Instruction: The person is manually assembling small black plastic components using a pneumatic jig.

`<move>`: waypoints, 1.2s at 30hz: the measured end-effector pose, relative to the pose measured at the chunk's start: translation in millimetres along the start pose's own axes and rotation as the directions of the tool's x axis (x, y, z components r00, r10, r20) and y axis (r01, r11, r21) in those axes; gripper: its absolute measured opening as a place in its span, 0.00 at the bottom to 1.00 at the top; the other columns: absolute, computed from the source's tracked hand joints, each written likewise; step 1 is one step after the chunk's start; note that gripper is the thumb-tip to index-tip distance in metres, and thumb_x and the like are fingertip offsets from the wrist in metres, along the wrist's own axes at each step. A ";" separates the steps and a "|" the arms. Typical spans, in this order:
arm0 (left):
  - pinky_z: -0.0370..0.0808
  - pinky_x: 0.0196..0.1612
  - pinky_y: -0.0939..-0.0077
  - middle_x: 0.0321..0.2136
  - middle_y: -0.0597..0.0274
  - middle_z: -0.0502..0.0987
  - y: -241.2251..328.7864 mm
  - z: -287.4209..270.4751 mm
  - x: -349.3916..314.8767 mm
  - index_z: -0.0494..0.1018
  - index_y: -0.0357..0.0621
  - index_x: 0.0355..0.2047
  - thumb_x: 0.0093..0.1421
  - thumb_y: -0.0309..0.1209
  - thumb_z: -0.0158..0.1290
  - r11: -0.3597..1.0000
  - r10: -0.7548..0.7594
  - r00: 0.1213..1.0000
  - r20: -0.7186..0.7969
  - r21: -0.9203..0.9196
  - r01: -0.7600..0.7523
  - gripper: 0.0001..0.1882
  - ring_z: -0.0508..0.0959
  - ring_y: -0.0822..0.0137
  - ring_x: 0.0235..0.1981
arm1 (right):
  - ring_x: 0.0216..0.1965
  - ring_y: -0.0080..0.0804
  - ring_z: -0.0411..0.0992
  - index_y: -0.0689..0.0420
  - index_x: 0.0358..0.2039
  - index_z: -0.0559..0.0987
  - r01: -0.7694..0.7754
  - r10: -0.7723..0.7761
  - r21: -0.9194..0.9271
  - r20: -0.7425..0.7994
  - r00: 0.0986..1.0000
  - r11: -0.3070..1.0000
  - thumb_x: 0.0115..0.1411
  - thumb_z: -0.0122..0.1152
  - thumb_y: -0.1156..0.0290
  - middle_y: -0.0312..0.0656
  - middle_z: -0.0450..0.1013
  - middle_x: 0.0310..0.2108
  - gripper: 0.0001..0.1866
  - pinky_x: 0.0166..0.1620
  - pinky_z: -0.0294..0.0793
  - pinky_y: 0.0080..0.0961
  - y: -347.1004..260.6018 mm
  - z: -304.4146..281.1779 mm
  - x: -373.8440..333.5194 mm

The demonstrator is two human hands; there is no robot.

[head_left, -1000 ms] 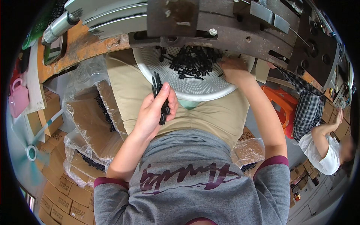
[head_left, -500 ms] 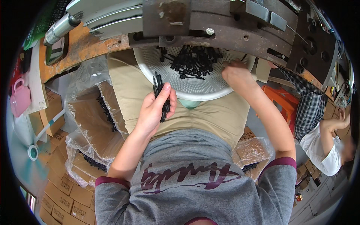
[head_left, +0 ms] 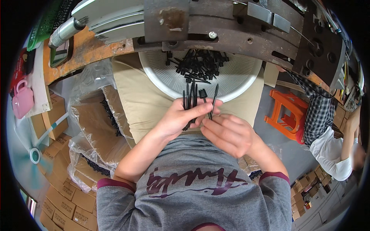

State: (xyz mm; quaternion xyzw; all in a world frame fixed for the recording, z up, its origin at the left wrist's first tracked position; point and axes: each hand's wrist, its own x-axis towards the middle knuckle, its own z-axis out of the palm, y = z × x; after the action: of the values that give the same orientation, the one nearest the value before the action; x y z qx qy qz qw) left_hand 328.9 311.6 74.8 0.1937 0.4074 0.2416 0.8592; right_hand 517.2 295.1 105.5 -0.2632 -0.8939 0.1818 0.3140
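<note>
My left hand [head_left: 181,117] is closed round a small bundle of thin black plastic pins [head_left: 191,94], which stick up past the fingers. Beside it, my right hand [head_left: 230,134] is closed, its fingertips pinching a slim black pin [head_left: 215,94] next to the left fingertips. Another piece with a blocky head [head_left: 203,93] rises between the hands; which hand grips it I cannot tell. Just beyond, a white perforated basket [head_left: 241,82] rests on my lap, with a heap of similar black pins [head_left: 200,63] in it.
A dark metal machine bed [head_left: 231,36] overhangs the basket's far rim. Plastic-lined cartons [head_left: 90,127] of black parts stand at left, near a small fan [head_left: 34,155]. At right are an orange stool [head_left: 287,111] and another person in a white top [head_left: 329,152].
My right hand has come back from the basket's right side to meet the left, bringing a black pin. My left hand has shifted right with its bundle.
</note>
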 end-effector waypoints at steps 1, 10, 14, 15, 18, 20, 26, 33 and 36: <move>0.60 0.21 0.88 0.28 0.70 0.77 2.2 0.9 -2.6 0.77 0.37 0.43 0.61 0.36 0.56 0.999 0.025 1.000 0.007 0.023 -0.025 0.16 0.65 0.83 0.19 | 0.34 0.38 0.76 0.66 0.33 0.80 0.028 -0.028 -0.005 -0.003 1.000 1.000 0.41 0.62 0.76 0.47 0.76 0.36 0.15 0.35 0.76 0.27 -1.4 0.2 0.6; 0.62 0.22 0.88 0.26 0.64 0.78 21.7 11.0 -26.0 0.77 0.32 0.40 0.58 0.26 0.57 0.997 0.075 0.997 -0.008 -0.010 -0.076 0.11 0.68 0.82 0.20 | 0.34 0.38 0.77 0.63 0.32 0.80 0.061 -0.062 -0.009 -0.094 0.994 0.998 0.41 0.63 0.77 0.48 0.76 0.37 0.13 0.37 0.80 0.26 -9.5 -3.5 7.8; 0.61 0.22 0.88 0.27 0.63 0.78 22.4 12.7 -28.2 0.76 0.32 0.40 0.58 0.26 0.57 0.995 0.078 0.997 -0.019 -0.060 -0.079 0.12 0.67 0.82 0.20 | 0.35 0.35 0.78 0.64 0.33 0.80 -0.084 0.104 0.126 -0.160 0.982 0.988 0.41 0.65 0.80 0.48 0.76 0.39 0.14 0.37 0.79 0.23 -12.3 -5.1 7.4; 0.61 0.22 0.88 0.27 0.63 0.78 22.2 12.1 -28.0 0.76 0.32 0.40 0.58 0.27 0.57 0.993 0.078 0.997 -0.014 -0.084 -0.079 0.12 0.67 0.82 0.20 | 0.35 0.35 0.78 0.64 0.34 0.80 -0.150 0.183 0.183 -0.179 0.967 0.972 0.40 0.66 0.81 0.48 0.76 0.40 0.16 0.37 0.79 0.23 -15.3 -3.8 5.9; 0.61 0.22 0.88 0.26 0.64 0.77 23.0 14.5 -28.9 0.76 0.32 0.42 0.60 0.28 0.55 0.988 0.085 0.995 -0.043 -0.128 -0.090 0.13 0.67 0.81 0.20 | 0.37 0.36 0.78 0.65 0.39 0.80 -0.288 0.346 0.271 -0.196 0.918 0.918 0.40 0.68 0.82 0.50 0.75 0.43 0.21 0.38 0.78 0.23 -18.9 -5.5 5.8; 0.61 0.22 0.88 0.24 0.66 0.75 23.8 15.1 -30.2 0.75 0.31 0.43 0.61 0.28 0.54 0.985 0.081 0.996 -0.044 -0.150 -0.087 0.13 0.67 0.81 0.21 | 0.37 0.36 0.77 0.65 0.40 0.80 -0.362 0.428 0.304 -0.190 0.884 0.881 0.41 0.68 0.82 0.49 0.75 0.43 0.21 0.38 0.78 0.24 -20.5 -8.3 8.0; 0.61 0.21 0.87 0.20 0.70 0.70 29.6 17.8 -32.7 0.73 0.30 0.46 0.63 0.29 0.52 0.986 0.046 0.998 -0.029 -0.159 -0.050 0.15 0.66 0.81 0.20 | 0.38 0.35 0.77 0.63 0.38 0.81 -0.374 0.454 0.365 -0.161 0.876 0.852 0.41 0.69 0.82 0.47 0.76 0.43 0.19 0.39 0.77 0.24 -18.8 -12.8 5.2; 0.59 0.20 0.88 0.28 0.65 0.77 26.1 15.4 -33.1 0.77 0.33 0.42 0.59 0.30 0.57 0.974 0.076 0.997 -0.028 -0.213 -0.081 0.14 0.64 0.82 0.18 | 0.38 0.35 0.77 0.63 0.37 0.81 -0.415 0.523 0.443 -0.153 0.838 0.795 0.41 0.68 0.83 0.46 0.76 0.40 0.18 0.39 0.78 0.24 -17.3 -11.5 5.2; 0.59 0.20 0.88 0.26 0.67 0.75 27.4 12.7 -33.7 0.77 0.34 0.41 0.59 0.30 0.57 0.990 0.093 0.995 -0.044 -0.103 -0.097 0.13 0.65 0.82 0.19 | 0.38 0.35 0.77 0.62 0.37 0.82 -0.418 0.519 0.447 -0.129 0.845 0.791 0.41 0.68 0.83 0.45 0.77 0.40 0.18 0.39 0.78 0.23 -18.0 -8.5 3.7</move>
State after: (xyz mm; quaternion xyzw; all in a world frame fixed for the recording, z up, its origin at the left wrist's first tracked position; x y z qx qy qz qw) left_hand 313.3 312.7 117.3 0.1628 0.4011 0.3070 0.8475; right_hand 513.9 284.2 122.4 -0.4281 -0.6970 0.4000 0.4135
